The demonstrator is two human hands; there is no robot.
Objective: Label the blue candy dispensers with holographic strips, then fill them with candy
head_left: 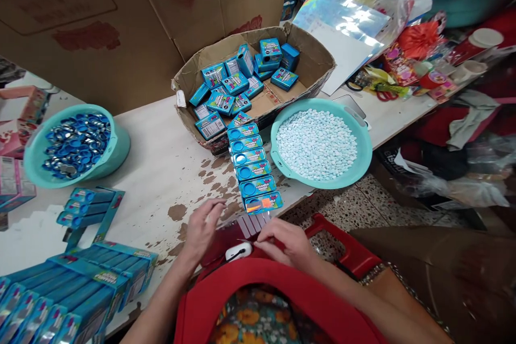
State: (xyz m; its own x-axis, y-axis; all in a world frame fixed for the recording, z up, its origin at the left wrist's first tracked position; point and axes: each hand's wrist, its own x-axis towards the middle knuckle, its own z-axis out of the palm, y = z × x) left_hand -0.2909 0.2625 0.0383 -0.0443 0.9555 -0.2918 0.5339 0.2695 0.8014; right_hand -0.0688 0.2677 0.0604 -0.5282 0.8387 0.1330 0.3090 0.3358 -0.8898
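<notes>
My left hand [202, 227] rests at the table's near edge with its fingers curled over some small pale strips [250, 224]. My right hand [284, 240] lies beside it, fingers pinched together on those strips. Just beyond my fingers a row of several blue candy boxes [253, 173] lies flat in a line toward a cardboard tray [318, 67]. A small white object [238, 251] sits below my hands on something red.
The cardboard tray holds several small blue boxes [236, 83]. A teal basin [365, 142] of white-blue tablets stands to the right, a teal bowl [116, 148] of blue caps to the left. Stacked blue display cartons [80, 285] fill the near left. Clutter covers the far right.
</notes>
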